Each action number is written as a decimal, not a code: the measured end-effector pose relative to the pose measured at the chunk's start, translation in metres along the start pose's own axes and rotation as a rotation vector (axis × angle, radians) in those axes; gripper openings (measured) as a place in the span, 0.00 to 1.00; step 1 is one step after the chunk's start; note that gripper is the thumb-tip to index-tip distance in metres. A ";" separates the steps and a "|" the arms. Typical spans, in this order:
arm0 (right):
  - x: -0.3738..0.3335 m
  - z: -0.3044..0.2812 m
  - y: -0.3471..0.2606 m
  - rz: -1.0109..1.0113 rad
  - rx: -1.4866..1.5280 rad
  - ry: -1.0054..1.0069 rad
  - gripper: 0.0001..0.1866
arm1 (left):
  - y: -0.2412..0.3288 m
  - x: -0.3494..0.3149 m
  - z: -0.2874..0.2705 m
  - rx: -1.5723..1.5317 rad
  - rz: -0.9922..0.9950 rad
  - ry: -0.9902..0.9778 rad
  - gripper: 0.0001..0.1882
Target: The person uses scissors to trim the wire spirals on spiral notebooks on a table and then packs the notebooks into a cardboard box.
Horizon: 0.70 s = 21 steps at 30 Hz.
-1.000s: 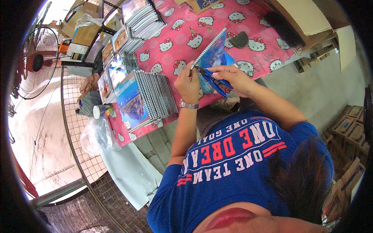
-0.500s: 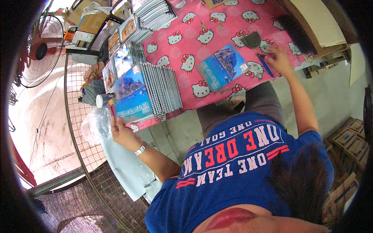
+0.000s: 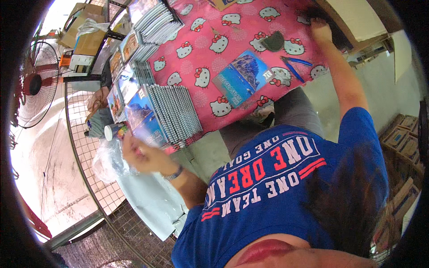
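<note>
My left hand (image 3: 145, 155), smeared by motion, is at the near left corner of the table, beside the stack of spiral-bound notebooks (image 3: 176, 114) with a blue sea-and-cliff cover. Its fingers are too blurred to read. At the table's right side my right hand (image 3: 321, 31) reaches to a dark bristly heap (image 3: 335, 27); its fingertips are indistinct. Blue-handled pliers (image 3: 295, 67) lie on the pink cloth, nearer to me than that hand. Left of them lies a single notebook (image 3: 245, 78) with the same kind of cover. A dark half-round piece (image 3: 273, 41) rests beyond the pliers.
More notebook stacks (image 3: 156, 24) line the table's left side. A white-lidded container (image 3: 111, 131) and a clear plastic bag (image 3: 105, 163) are by the left edge. A cardboard box (image 3: 357, 20) borders the right side. A fan (image 3: 35, 85) stands far left.
My right hand has left the pliers, which now lie on the cloth, and moved away to the dark heap. My left hand has shifted off the top notebook's corner toward me.
</note>
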State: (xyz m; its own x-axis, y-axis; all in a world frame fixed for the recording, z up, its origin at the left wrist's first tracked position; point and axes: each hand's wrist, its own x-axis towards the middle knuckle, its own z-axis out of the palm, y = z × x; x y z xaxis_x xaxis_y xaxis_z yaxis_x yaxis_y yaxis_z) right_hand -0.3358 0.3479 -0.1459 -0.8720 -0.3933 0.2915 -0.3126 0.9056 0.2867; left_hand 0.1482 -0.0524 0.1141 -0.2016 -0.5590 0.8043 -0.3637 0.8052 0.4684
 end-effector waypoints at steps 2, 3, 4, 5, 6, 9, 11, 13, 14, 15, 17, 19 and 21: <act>0.002 -0.018 -0.011 -0.026 0.092 0.003 0.13 | 0.044 -0.030 0.049 -0.269 0.163 -0.332 0.10; 0.004 -0.031 -0.015 -0.035 0.139 0.006 0.13 | 0.057 -0.040 0.075 -0.330 0.236 -0.565 0.11; 0.009 -0.048 -0.022 -0.009 0.260 0.012 0.13 | 0.060 -0.056 0.113 -0.377 0.314 -0.706 0.11; 0.014 -0.068 -0.030 0.015 0.381 0.019 0.14 | 0.043 -0.084 0.156 -0.439 0.233 -0.793 0.12; 0.017 -0.085 -0.037 0.036 0.505 0.027 0.14 | 0.017 -0.111 0.199 -0.292 0.238 -0.895 0.15; 0.003 -0.107 -0.022 -0.029 0.680 0.285 0.16 | 0.026 -0.145 0.246 0.069 0.257 -1.243 0.23; -0.009 -0.125 -0.020 -0.057 0.786 0.311 0.16 | 0.032 -0.146 0.253 0.230 0.187 -1.412 0.33; -0.028 -0.138 -0.022 -0.057 0.895 0.326 0.16 | 0.037 -0.141 0.259 0.242 0.096 -1.427 0.30; -0.039 -0.143 -0.025 -0.042 0.953 0.328 0.16 | 0.040 -0.137 0.262 0.250 0.048 -1.434 0.28; -0.047 -0.150 -0.031 -0.036 1.019 0.336 0.16 | 0.034 -0.134 0.268 0.233 0.012 -1.503 0.27; -0.061 -0.175 -0.059 0.052 1.197 0.136 0.17 | 0.018 -0.130 0.282 0.201 -0.059 -1.642 0.23; -0.080 -0.190 -0.083 0.069 1.302 -0.020 0.18 | 0.032 -0.120 0.269 0.002 -0.126 -1.607 0.20; -0.096 -0.204 -0.107 -0.021 1.385 -0.084 0.19 | 0.022 -0.113 0.246 -0.191 0.045 -1.356 0.18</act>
State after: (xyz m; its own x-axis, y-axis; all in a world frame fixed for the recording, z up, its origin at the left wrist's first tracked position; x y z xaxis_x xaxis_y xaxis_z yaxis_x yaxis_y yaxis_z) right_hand -0.1419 0.2559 -0.0182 -0.8667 -0.4433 0.2290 -0.3977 0.3368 -0.8535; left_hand -0.0608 -0.0202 -0.0565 -0.9740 -0.1961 -0.1138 -0.2252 0.7804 0.5833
